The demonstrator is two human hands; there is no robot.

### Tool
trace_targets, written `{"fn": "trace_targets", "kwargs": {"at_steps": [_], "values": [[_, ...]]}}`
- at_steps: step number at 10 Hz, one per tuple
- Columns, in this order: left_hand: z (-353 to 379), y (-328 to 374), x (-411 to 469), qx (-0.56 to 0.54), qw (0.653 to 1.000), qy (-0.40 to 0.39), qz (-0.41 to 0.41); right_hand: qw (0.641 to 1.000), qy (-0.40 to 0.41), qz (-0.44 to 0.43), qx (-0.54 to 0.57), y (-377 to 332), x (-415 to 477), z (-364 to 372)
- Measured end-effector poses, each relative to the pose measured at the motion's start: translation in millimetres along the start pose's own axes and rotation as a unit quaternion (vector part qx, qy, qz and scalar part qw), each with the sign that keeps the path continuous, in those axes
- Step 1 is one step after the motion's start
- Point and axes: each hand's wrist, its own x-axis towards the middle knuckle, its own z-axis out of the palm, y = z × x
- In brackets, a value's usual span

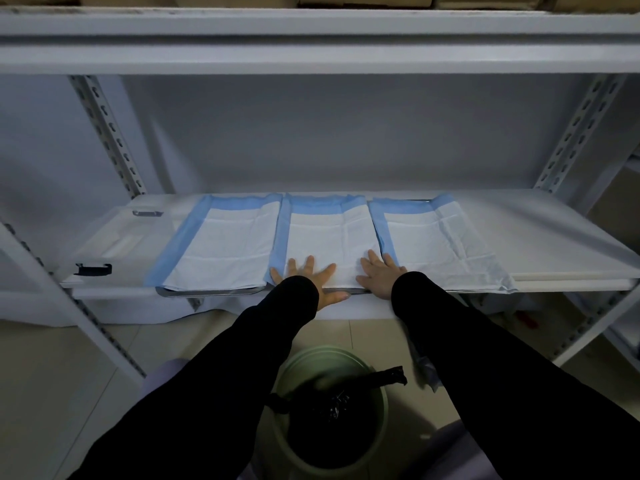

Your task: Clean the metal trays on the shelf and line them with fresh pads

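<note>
My left hand (309,277) and right hand (380,274) lie flat with fingers spread on the near edge of the middle white, blue-bordered pad (329,237), which covers its metal tray (207,292) row on the white shelf (554,230).
</note>
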Motion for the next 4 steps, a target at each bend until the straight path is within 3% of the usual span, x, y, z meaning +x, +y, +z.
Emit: {"fn": "trace_targets", "kwargs": {"at_steps": [4], "values": [[0, -3, -13, -0.050, 0.996, 0.079, 0.008, 0.993, 0.096, -0.018, 0.065, -4, -16, -4]]}}
